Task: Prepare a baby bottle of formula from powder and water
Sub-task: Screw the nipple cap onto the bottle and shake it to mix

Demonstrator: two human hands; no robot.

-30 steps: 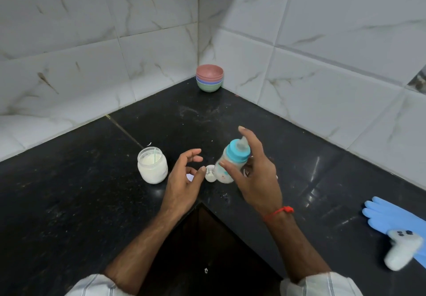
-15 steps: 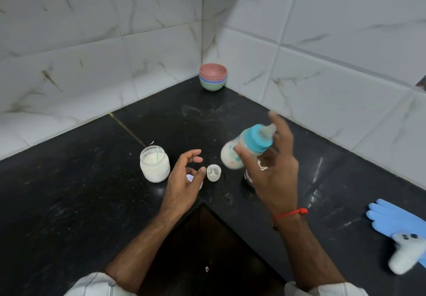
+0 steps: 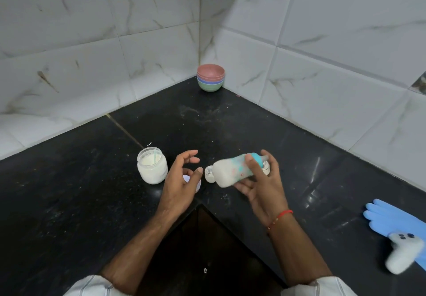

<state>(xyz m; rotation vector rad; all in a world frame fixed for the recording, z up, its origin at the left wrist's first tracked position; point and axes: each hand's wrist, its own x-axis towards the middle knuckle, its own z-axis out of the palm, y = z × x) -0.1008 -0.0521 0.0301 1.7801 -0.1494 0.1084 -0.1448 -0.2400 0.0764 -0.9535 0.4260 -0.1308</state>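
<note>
- The right hand (image 3: 260, 187) grips the baby bottle (image 3: 232, 170) sideways, likely to mix the milk.
- The left hand (image 3: 182, 180) waits beside it, loose and empty.

Home kitchen corner; black stone counter (image 3: 230, 122); marbled wall tiles (image 3: 115, 42); stacked bowls (image 3: 210, 77)

You have no readable text, label, brand or number anywhere here. The baby bottle (image 3: 232, 170) in your right hand (image 3: 260, 185) is motion-blurred; its coloured marks cannot be made out as letters or figures. The open jar (image 3: 152, 166) of white powder, left of it on the counter (image 3: 69, 203), carries no label you can read.
</note>
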